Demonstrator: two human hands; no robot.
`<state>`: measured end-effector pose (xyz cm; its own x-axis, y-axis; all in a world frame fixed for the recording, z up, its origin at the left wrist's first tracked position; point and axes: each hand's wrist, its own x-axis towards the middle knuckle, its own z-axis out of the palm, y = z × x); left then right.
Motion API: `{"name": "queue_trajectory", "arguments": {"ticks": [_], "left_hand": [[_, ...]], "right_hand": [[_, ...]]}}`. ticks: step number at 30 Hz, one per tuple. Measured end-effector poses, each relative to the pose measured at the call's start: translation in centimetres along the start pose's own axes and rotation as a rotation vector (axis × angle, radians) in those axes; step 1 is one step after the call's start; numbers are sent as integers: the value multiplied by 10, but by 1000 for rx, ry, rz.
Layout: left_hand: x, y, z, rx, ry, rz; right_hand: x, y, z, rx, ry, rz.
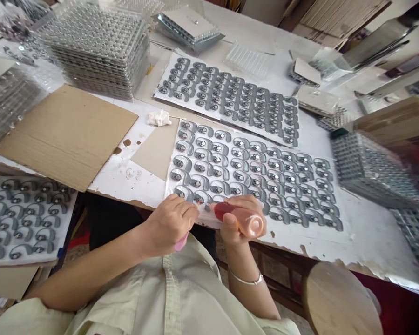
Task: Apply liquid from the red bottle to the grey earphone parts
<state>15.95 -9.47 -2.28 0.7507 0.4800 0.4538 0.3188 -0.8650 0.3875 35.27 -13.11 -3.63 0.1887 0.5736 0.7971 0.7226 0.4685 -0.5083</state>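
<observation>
At six o'clock on the white worktable [365, 232], a sheet of grey moulded pieces [254, 179] sits pulled close for reach. The left hand [169, 225] pinches a pink-handled tool [180, 242] at its edge; the right hand [239, 218] wraps closed around a peach squeeze bottle [253, 224].

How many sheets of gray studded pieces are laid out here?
3. The far sheet lies across the table, the near sheet lies under the left hand and right hand, and the lower-left sheet runs out of view. More could be hidden beneath them.
</observation>
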Motion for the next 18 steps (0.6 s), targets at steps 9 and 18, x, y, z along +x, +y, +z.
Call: {"name": "queue_trajectory", "arguments": {"ticks": [9, 18], "left_hand": [[6, -2, -6, -40, -4, -24], [8, -1, -10, -94, 6, -44]], "right_hand": [[1, 4, 4, 4, 40, -45], [2, 4, 6, -2, 34, -52]]}}
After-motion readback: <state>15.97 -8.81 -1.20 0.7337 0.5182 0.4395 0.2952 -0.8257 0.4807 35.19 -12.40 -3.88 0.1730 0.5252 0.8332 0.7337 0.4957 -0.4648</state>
